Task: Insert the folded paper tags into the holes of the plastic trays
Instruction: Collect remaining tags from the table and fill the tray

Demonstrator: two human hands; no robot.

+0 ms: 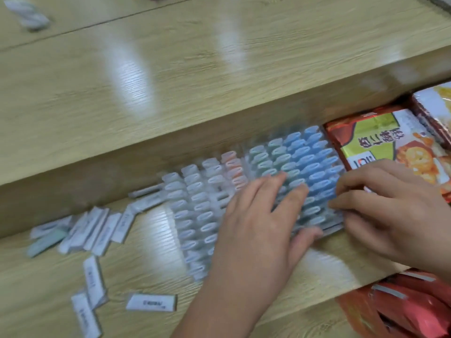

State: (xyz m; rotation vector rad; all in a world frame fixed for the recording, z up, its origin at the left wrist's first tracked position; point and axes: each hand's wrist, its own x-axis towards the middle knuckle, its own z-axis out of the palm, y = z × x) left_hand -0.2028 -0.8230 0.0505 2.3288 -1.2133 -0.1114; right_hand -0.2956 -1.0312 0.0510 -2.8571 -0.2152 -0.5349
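1. Most of the work looks done. The plastic trays (202, 206) lie side by side on the wooden shelf board (146, 252), and nearly every hole you can see holds a folded tag: white ones in the left tray, a short orange column in the middle, green and blue ones in the right tray.
2. A few holes just beside your left fingertips seem empty, but the blur makes that uncertain.
3. What is left, by my reading, is the pile of loose folded paper tags (92, 230) to the left of the trays. A few more stray tags (151, 302) lie nearer you than that pile.
4. Your left hand (258, 220) lies flat on the trays, with the fingers straight and spread and the thumb at the near edge. It is pressing, not gripping.
5. Your right hand (385, 211) is at the right edge of the trays with its fingers curled in. I cannot tell whether it pinches a tag, grips the rim, or only touches.
6. A snack packet (380, 147) touches the trays on the right, and red packets (402, 308) sit on a lower level beneath that side.
7. Behind the trays a higher wooden board (170, 81) overhangs, glossy with lamp reflections. A blurred white object (29, 14) lies far back on it, to the left.
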